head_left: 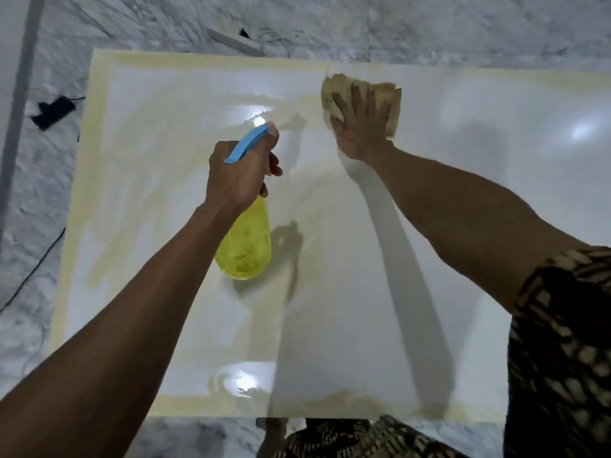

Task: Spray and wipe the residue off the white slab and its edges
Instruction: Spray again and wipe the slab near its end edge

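Observation:
A large glossy white slab (347, 292) lies flat on the floor, with yellowish residue along its borders and smeared over its left half. My left hand (238, 175) grips the neck of a yellow spray bottle (246, 249) with a blue trigger head, held over the slab's middle with the nozzle pointing away from me. My right hand (362, 123) presses flat, fingers spread, on a folded beige cloth (386, 97) near the slab's far edge.
Grey-veined marble floor (29, 259) surrounds the slab. A black object (53, 110) with a thin black cable lies on the floor to the left. A pale strip (234, 43) lies beyond the far edge. My patterned clothing (562, 358) fills the lower right.

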A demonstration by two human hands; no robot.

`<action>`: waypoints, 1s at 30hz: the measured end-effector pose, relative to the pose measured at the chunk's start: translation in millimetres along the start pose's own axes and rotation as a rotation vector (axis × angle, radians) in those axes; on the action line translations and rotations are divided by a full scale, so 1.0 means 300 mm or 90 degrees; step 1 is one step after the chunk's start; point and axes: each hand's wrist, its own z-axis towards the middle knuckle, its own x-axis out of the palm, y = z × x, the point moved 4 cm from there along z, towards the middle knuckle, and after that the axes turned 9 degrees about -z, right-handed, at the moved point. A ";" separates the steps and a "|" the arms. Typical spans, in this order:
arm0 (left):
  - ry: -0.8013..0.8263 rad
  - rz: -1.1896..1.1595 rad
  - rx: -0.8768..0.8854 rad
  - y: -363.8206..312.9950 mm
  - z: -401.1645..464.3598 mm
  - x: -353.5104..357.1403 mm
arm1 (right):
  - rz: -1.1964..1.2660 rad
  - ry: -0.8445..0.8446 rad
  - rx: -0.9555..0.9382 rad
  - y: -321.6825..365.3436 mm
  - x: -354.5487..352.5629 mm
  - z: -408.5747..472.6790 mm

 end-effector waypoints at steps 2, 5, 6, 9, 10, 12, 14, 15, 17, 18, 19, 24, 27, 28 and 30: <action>0.003 0.009 -0.012 0.022 -0.032 -0.003 | -0.001 0.012 -0.034 0.007 0.033 -0.095; 0.003 0.024 -0.028 0.046 -0.105 -0.018 | 0.000 0.013 -0.082 0.049 0.085 -0.278; 0.004 0.030 -0.033 0.055 -0.132 -0.027 | -0.008 0.020 -0.093 0.064 0.108 -0.344; 0.006 0.050 -0.046 0.082 -0.237 -0.064 | -0.017 0.001 -0.122 0.114 0.187 -0.547; 0.008 0.060 -0.049 0.095 -0.278 -0.079 | -0.021 0.003 -0.134 0.133 0.216 -0.619; 0.011 0.077 -0.054 0.123 -0.366 -0.106 | -0.022 0.014 -0.158 0.178 0.271 -0.782; 0.012 0.088 -0.056 0.153 -0.456 -0.138 | -0.016 0.026 -0.183 0.237 0.312 -0.953; 0.012 0.090 -0.057 0.167 -0.502 -0.158 | -0.010 0.035 -0.200 0.269 0.333 -1.041; 0.015 0.087 -0.049 0.198 -0.589 -0.203 | -0.008 0.057 -0.223 0.340 0.369 -1.228; 0.017 0.085 -0.044 0.213 -0.630 -0.225 | -0.010 0.077 -0.223 0.376 0.382 -1.311; 0.021 0.083 -0.040 0.228 -0.672 -0.246 | -0.003 0.097 -0.218 0.412 0.387 -1.383; 0.042 0.068 -0.026 0.289 -0.838 -0.341 | 0.158 0.322 -0.125 0.551 0.262 -1.554; 0.047 0.052 -0.027 0.298 -0.902 -0.401 | 0.577 0.354 0.052 0.545 0.110 -1.549; 0.048 0.050 -0.023 0.296 -0.924 -0.426 | 0.723 0.337 0.108 0.542 0.071 -1.551; 0.050 0.052 -0.013 0.284 -0.954 -0.467 | 0.957 0.273 0.154 0.546 -0.016 -1.545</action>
